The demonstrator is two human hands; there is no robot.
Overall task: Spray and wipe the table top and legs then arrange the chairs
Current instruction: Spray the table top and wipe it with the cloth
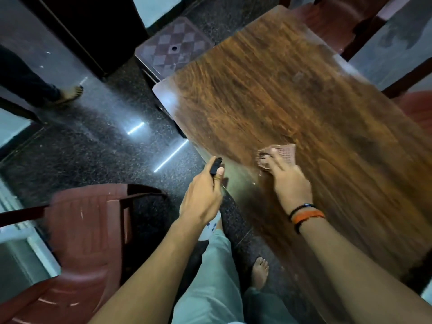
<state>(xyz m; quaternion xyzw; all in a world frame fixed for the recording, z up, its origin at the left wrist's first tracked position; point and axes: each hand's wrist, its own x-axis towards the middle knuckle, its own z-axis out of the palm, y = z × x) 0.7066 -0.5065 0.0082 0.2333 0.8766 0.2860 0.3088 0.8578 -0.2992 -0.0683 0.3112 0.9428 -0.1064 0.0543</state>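
Near left, a moulded maroon plastic chair (77, 242) stands off the tabletop (292, 108). Your left hand (201, 197) grips the black-nozzled spray bottle (215, 165), fingers curled round it, just off the near-left edge. Your right hand (289, 181) presses a pinkish waffle-textured cloth (284, 149) flat with extended fingers. Keep even pressure; wipe along the glossy wood-grain laminate toward the far end. Beyond stands a chequered plastic stool (173, 46).

Left hand (203, 195) gripping the spray bottle (215, 166) beside the table (304, 94) edge; right hand (288, 181) pressing the cloth (284, 152) flat on the table.
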